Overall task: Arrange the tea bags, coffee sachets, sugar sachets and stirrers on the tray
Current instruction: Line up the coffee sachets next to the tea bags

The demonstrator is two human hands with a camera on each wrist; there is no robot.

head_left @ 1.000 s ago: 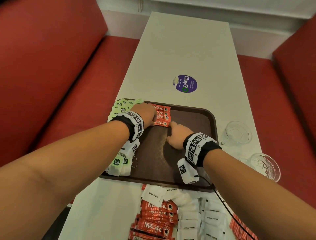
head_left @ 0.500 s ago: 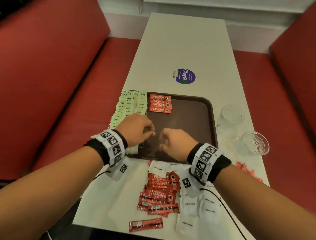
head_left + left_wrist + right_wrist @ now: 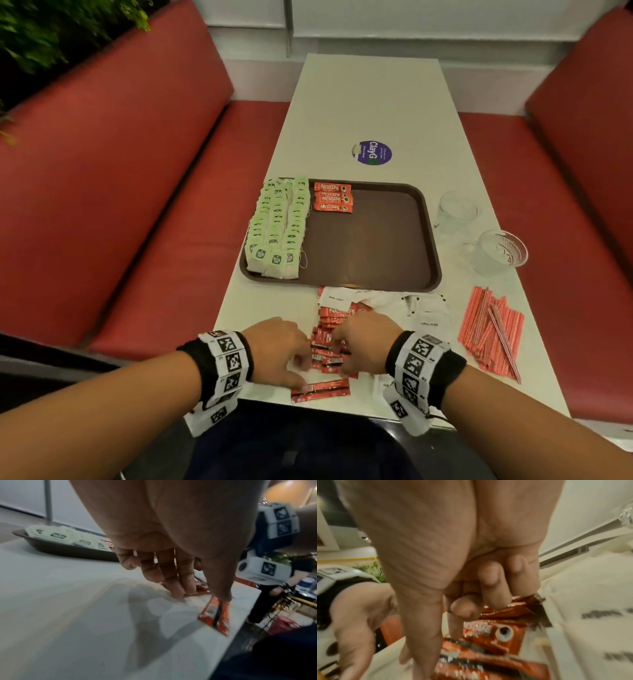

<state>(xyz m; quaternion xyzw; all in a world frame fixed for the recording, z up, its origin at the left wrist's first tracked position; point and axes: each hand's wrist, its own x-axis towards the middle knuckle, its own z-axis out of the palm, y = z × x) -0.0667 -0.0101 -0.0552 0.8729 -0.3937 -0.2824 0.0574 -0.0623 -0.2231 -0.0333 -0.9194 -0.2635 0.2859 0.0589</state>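
The near pile of coffee sachets (image 3: pixel 330 346) is touched by the extended fingers of the left hand (image 3: pixel 277 346); the right hand (image 3: pixel 363 342) is curled upon it, grasp undeterminable.

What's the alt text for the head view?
Both hands, left hand and right hand, reach into a pile of red coffee sachets on a white table. Beyond lies a brown tray with green tea bags.

A long white bench (image 3: pixel 370 113) carries a brown plastic tray (image 3: pixel 376 240), loose red coffee sachets (image 3: pixel 329 346), white sugar sachets (image 3: pixel 428 311), red-striped stirrers (image 3: pixel 489 329), two clear glass cups (image 3: pixel 479 236) and a round purple sticker (image 3: pixel 371 153).
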